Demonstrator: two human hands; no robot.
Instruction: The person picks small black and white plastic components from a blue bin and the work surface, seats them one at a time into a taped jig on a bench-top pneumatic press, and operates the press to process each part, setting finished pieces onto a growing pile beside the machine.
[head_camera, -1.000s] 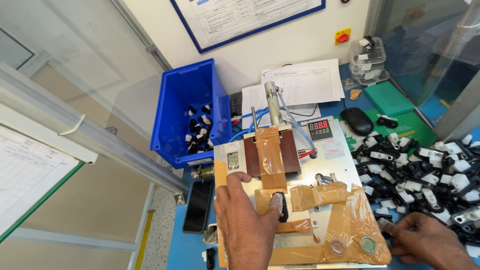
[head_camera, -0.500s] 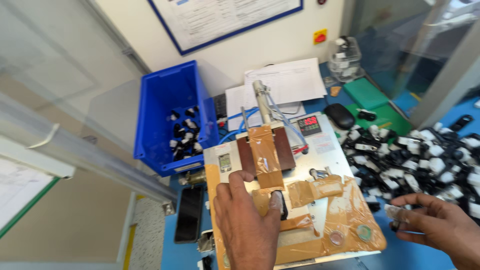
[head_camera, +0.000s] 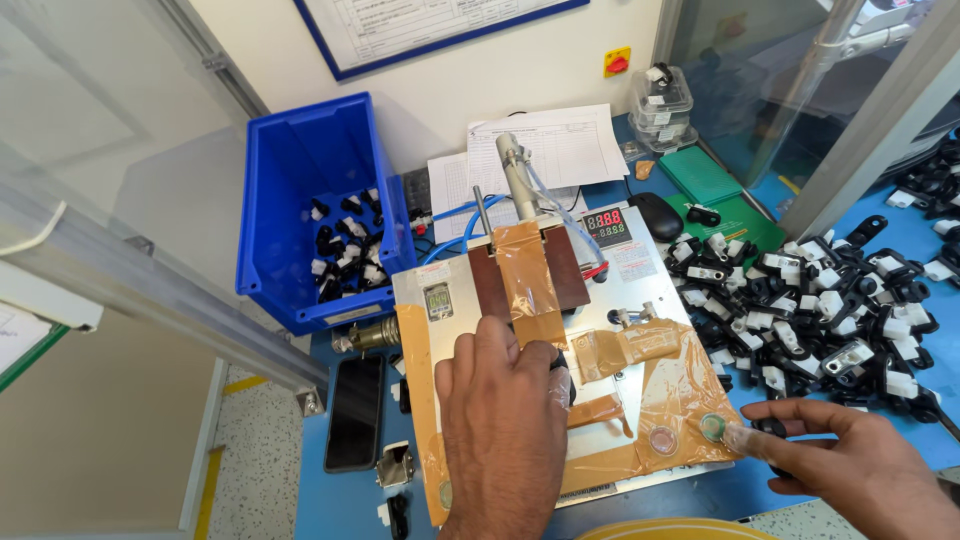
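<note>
A small bench machine (head_camera: 445, 300) with a metal top plate covered in brown tape stands in front of me. My left hand (head_camera: 505, 430) lies flat on its middle, fingertips over a small black part (head_camera: 566, 380) below the taped brown press block (head_camera: 530, 275). My right hand (head_camera: 850, 470) rests at the plate's right front corner, its forefinger tip touching a round green button (head_camera: 711, 428); a small black piece sits under the fingers. A second round button (head_camera: 663, 439) lies just left of it.
A blue bin (head_camera: 320, 210) with several black-and-white parts stands at the left rear. A heap of the same parts (head_camera: 820, 300) covers the blue table on the right. A black phone (head_camera: 354, 410) lies left of the machine. Papers (head_camera: 545, 150), a mouse (head_camera: 660, 215) and green pads (head_camera: 715, 185) sit behind.
My right hand has moved left from the parts heap to the plate's front corner and its forefinger now touches the green button. My left hand has stayed on the plate.
</note>
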